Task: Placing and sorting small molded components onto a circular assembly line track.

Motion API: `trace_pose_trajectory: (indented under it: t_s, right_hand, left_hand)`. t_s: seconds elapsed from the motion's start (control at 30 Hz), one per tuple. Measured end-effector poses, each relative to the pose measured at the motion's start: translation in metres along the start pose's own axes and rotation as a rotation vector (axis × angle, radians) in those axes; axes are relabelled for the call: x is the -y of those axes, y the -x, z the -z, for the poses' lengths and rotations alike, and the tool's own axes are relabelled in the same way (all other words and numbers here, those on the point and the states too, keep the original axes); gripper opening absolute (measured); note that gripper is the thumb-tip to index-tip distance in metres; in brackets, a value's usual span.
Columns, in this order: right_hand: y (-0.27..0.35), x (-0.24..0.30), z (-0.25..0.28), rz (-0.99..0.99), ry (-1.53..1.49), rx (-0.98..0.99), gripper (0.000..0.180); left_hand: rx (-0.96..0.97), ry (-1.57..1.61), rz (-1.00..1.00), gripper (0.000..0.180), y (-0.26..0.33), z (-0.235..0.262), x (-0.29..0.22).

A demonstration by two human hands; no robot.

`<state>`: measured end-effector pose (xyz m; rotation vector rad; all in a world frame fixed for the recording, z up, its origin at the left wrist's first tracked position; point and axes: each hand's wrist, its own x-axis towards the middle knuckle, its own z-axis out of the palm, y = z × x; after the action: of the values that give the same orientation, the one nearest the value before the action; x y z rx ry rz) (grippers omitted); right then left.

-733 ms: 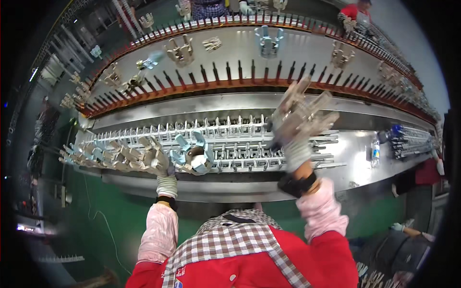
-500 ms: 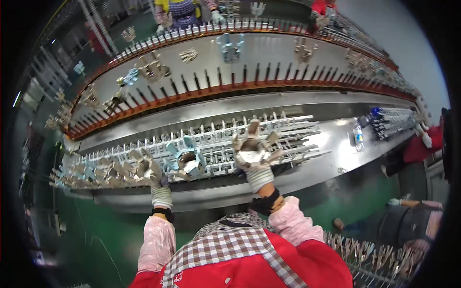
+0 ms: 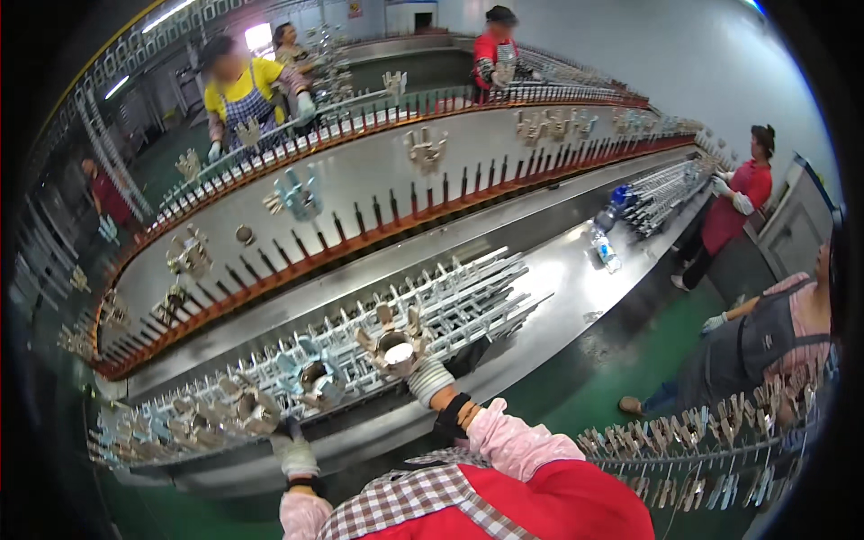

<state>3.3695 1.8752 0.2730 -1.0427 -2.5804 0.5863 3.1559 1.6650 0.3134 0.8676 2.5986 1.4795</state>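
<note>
Beige pronged fixture (image 3: 393,346) sits over the near edge of the metal racks, directly beyond the person's right hand (image 3: 429,380), its cup mouth turned up toward the wearer and its blocky prongs splayed around the rim. That hand, in a ribbed, pale knit glove, appears to grasp it by the base, though the fingers are hidden behind it. Just to its left, slightly closer to the body, stands a pale-blue fixture (image 3: 315,378) of similar form, lying between the two hands. The left hand (image 3: 293,448) is farther off, at the front of another beige fixture (image 3: 249,409); whether it clutches that piece or only rests against it cannot be told. From there a crowded row of matte beige and blue fixtures trails to the lower left. Beneath, the slender silvery racks (image 3: 450,301) carry short upright pegs, their long axis slanting from lower left to upper right across the glossy steel tabletop (image 3: 562,310). Farther out rise dark-tipped, reddish rods (image 3: 414,195), and a clear plastic bottle (image 3: 605,250) lies well apart, to the right.
</note>
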Motion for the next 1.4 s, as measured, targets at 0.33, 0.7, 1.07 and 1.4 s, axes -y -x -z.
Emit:
trace_pose_trajectory:
  t_s: [0.33,0.7,1.07,1.4]
  right_hand:
    - [-0.003,-0.002,0.01,0.109,-0.402,-0.195,0.025]
    - [-0.019,-0.157,0.177,0.151,-0.968,0.044,0.025]
    - [-0.195,-0.44,0.238,-0.406,-0.728,-0.574,0.049]
    - [-0.311,-0.45,0.214,-0.541,-1.094,-0.444,0.047]
  left_hand:
    - [-0.073,-0.945,-0.385,0.064,0.032,0.009,-0.038]
    - [0.184,-1.13,0.24,0.058,0.006,-0.029,-0.104]
    - [0.375,-1.3,0.476,0.056,0.015,-0.08,-0.152]
    - [-0.364,-1.019,-0.34,0.031,0.016,-0.059,0.112]
